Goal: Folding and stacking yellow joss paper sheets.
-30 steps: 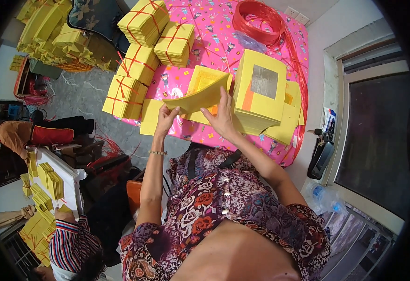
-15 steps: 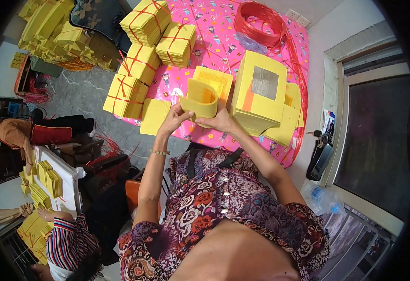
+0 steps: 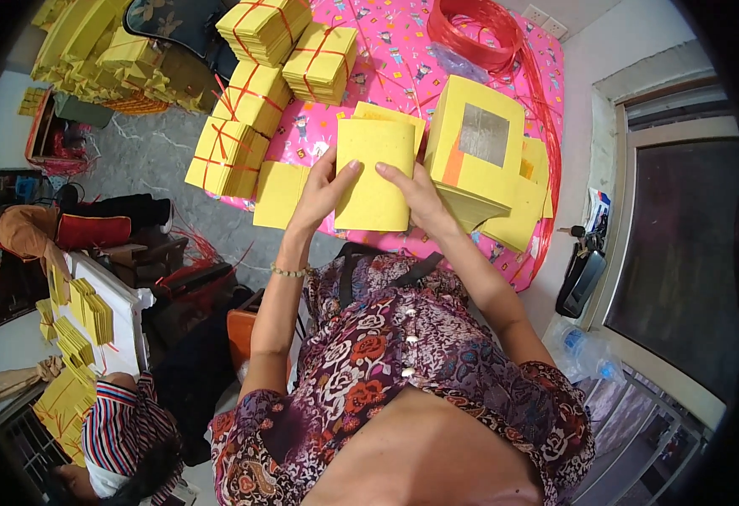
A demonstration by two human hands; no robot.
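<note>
Between my two hands is a sheaf of yellow paper (image 3: 373, 207), held upright with its broad face toward me. My left hand (image 3: 325, 192) grips its left edge, thumb on the front. From the other side my right hand (image 3: 417, 194) clasps the right edge, its thumb also laid on the front; the fingers behind are partly hidden. Just beyond it lies more yellow paper with an orange patch (image 3: 386, 115), mostly covered. To the right stands a tall stack of yellow paper (image 3: 454, 126) topped by a silver square. Another yellow sheet (image 3: 278, 196) lies left of my left hand.
Bundles tied with red strips (image 3: 251, 97) line the left side of the pink-covered table (image 3: 382, 51). A coil of red strapping (image 3: 476, 38) sits at the back right, its strands trailing down the right edge. Co-workers handle yellow paper at a white table (image 3: 116, 304) on the left.
The sheaf was curled into a bend between my hands; now it is flattened out and faces me. Both thumbs have moved onto its front. The view has shifted slightly.
</note>
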